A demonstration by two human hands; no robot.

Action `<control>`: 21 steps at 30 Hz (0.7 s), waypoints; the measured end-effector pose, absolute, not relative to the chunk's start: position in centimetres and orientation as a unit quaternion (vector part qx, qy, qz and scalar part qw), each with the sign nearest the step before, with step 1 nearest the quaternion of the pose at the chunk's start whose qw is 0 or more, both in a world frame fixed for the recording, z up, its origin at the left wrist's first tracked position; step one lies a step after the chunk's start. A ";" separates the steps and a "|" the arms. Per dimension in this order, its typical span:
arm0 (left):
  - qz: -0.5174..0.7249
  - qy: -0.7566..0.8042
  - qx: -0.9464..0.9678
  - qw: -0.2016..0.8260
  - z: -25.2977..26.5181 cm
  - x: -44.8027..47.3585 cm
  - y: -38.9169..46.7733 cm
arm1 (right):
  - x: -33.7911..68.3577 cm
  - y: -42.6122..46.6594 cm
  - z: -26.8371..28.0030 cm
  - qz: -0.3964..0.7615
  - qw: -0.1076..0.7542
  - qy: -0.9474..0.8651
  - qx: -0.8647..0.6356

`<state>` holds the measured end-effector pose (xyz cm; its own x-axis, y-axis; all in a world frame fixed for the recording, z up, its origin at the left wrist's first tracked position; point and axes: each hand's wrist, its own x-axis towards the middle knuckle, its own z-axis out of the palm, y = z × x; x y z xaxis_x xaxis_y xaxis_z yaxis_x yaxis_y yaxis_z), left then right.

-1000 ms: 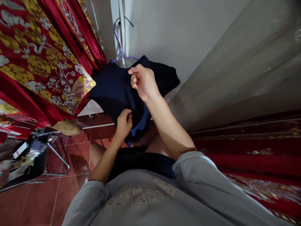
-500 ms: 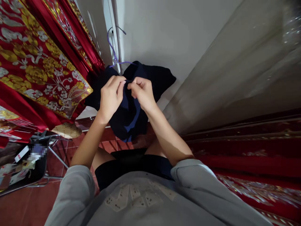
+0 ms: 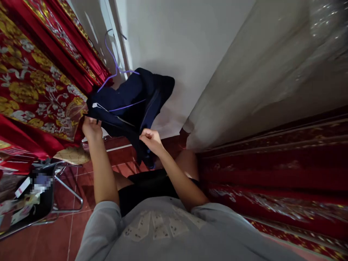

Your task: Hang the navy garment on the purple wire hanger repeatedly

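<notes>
A dark navy jacket hangs on a purple wire hanger in front of me. Its front is spread apart, baring the inside, where a small white label and a thin pale line show. At the jacket's left edge, my left hand is closed on the cloth, its fingertips partly covered by the fabric. My right hand pinches the other front edge lower down, to the right of the opening. The jacket's lower part hangs in folds above the tiled floor.
Red cloth with gold and silver embroidery hangs at left. Below it stands a black folding chair holding papers and small items. A pale wall rises behind the jacket. Translucent plastic sheeting and more red cloth line the right.
My hands were together at the jacket's neck and have parted, left hand down-left, right hand downward. The jacket front has opened between them. The view has shifted a little.
</notes>
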<state>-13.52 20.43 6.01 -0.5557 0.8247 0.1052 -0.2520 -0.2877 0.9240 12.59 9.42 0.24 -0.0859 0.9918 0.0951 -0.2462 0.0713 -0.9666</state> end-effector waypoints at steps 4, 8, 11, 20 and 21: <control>0.698 0.506 0.446 0.242 4.7 -12.3 18.9 | 14.6 8.9 -0.2 0.544 0.608 -0.439 -0.376; 0.591 0.475 0.649 0.068 6.2 -12.1 18.7 | 16.8 9.3 -0.2 0.530 0.694 -0.356 -0.331; 0.549 0.446 0.697 0.116 6.6 -12.8 19.6 | 17.0 9.2 0.0 0.531 0.705 -0.343 -0.321; 0.524 0.461 0.664 0.267 4.9 -15.2 21.3 | 16.4 8.7 0.8 0.535 0.678 -0.357 -0.356; 0.565 0.458 0.622 0.289 4.5 -15.1 21.3 | 16.3 8.6 1.1 0.530 0.667 -0.370 -0.370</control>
